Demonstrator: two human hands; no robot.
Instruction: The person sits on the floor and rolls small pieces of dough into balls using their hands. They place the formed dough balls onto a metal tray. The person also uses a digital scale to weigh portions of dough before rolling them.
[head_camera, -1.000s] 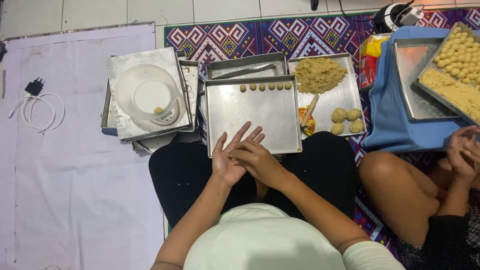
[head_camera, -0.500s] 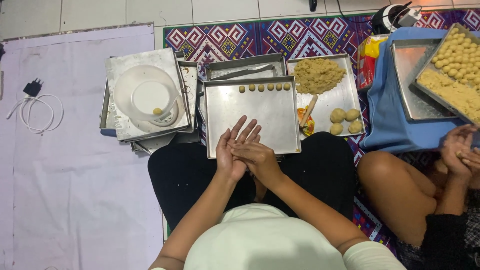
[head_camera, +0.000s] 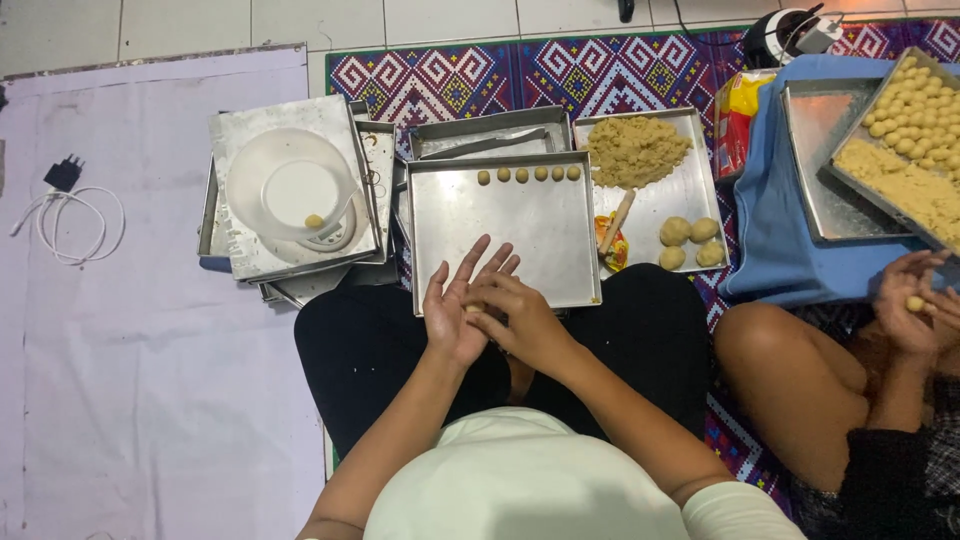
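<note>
My left hand (head_camera: 452, 310) is held palm up with its fingers spread, just over the near edge of a metal baking tray (head_camera: 510, 250). My right hand (head_camera: 522, 318) lies across that palm and presses a small piece of dough (head_camera: 468, 307), mostly hidden, between the two hands. A row of several small dough balls (head_camera: 528, 174) lines the tray's far edge. Right of it, another tray (head_camera: 690, 195) carries a heap of crumbly dough (head_camera: 633, 150), three larger dough lumps (head_camera: 688, 241) and a wooden-handled tool (head_camera: 615, 222).
A white plastic bowl (head_camera: 290, 188) with one dough ball sits on stacked trays at the left. Another person's hands (head_camera: 915, 300) roll dough at the right, near trays (head_camera: 830, 170) on a blue cloth. A charger and white cable (head_camera: 62, 205) lie on the white sheet.
My hands have stayed pressed together in front of the tray, the right one sliding over the left palm. The other person's hands have shifted slightly.
</note>
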